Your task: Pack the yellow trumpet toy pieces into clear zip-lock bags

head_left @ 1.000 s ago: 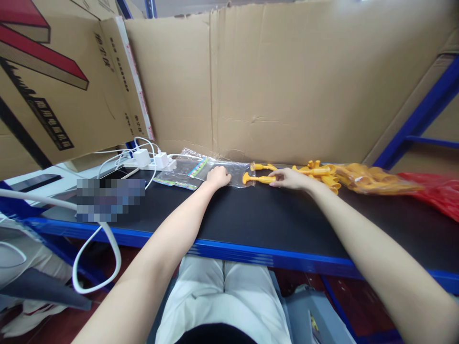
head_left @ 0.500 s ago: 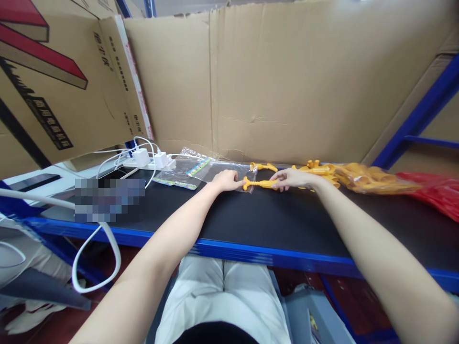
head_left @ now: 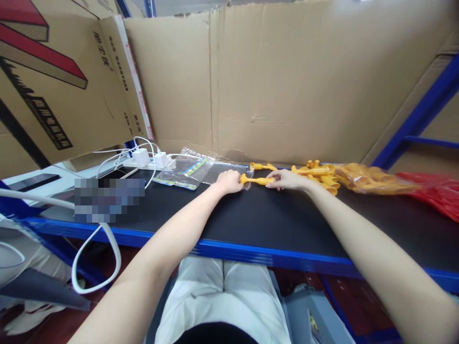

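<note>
A slim yellow plastic piece point(head_left: 260, 181) with a flared end lies level just above the black tabletop. The fingertips of my right hand point(head_left: 287, 180) pinch its right end. My left hand point(head_left: 228, 182) is closed at the near edge of a clear plastic bag point(head_left: 215, 173), beside the flared end of the piece. Its fingertips are partly hidden. Behind the held piece lies a second yellow piece point(head_left: 263, 166), close to the bag's opening. More yellow pieces point(head_left: 319, 173) are heaped to the right of my right hand, partly covered by it.
Farther right are a clear bag of yellow parts point(head_left: 373, 179) and a red plastic bag point(head_left: 437, 191). Another clear bag with a coloured strip point(head_left: 175, 183) lies left. A white power strip point(head_left: 165, 164) with cables stands behind it. A cardboard wall point(head_left: 287, 91) closes the back.
My right hand and the yellow piece have shifted slightly left. My left hand has moved a little right and closed more, and the bag's edge has moved with it.
</note>
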Demonstrator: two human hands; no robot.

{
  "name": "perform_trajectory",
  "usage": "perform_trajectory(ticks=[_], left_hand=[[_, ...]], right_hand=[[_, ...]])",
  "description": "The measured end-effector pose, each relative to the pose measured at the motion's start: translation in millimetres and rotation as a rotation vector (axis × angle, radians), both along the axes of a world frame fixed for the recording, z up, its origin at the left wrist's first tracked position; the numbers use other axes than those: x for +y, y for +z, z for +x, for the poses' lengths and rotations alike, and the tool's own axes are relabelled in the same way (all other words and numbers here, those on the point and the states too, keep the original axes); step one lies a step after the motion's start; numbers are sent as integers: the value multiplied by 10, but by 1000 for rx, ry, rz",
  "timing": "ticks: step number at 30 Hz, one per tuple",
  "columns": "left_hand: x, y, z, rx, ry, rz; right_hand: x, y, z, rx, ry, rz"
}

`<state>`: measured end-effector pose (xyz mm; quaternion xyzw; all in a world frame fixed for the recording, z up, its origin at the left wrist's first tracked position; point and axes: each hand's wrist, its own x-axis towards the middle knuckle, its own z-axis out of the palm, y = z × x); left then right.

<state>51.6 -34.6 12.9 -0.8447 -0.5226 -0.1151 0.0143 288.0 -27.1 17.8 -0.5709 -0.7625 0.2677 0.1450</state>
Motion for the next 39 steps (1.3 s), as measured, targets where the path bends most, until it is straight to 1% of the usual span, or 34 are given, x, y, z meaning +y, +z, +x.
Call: perform_trajectory(ticks=[4, 7, 11, 13, 15, 16, 17, 19, 21, 24, 26, 28, 30, 34, 36, 39], left_hand=[[-3, -21, 28, -68, -78, 104], [-35, -15, 48, -130, -180, 151], [-116, 3, 89, -202, -346, 158], [-140, 2, 113, -239, -408, 151], [-129, -7, 125, -274, -436, 136], [-108, -12, 122, -287, -427, 132], [-79, -18, 109, -298, -394, 135], [0, -24, 48, -315, -252, 164], [91, -24, -64, -342, -21, 226], [219, -22, -290, -402, 349, 281], [290, -22, -435, -422, 507, 186], [354, -24, -542, -447, 603, 73], [411, -23, -601, -490, 634, -17], [497, -27, -612, -588, 587, -91], [514, -35, -593, -664, 532, -125], [499, -45, -551, -849, 395, -300]], right_hand=[[11, -4, -14, 29, -21, 77], [19, -10, -35, 82, -8, 123], [-4, -10, -133, 142, 23, 159], [-30, -5, -194, 176, 51, 175], [-53, -3, -239, 192, 73, 177], [-60, -5, -250, 181, 85, 162], [-64, -8, -253, 158, 96, 137], [-63, -18, -243, 100, 116, 71], [-58, -29, -223, 75, 129, 23], [-52, -37, -202, 72, 111, 27], [-49, -40, -198, 60, 95, 52], [-45, -42, -200, 53, 87, 81], [-42, -45, -203, 71, 95, 96], [-41, -48, -204, 101, 80, 117], [-40, -41, -199, 76, 53, 143], [-48, -7, -193, 25, 28, 178]])
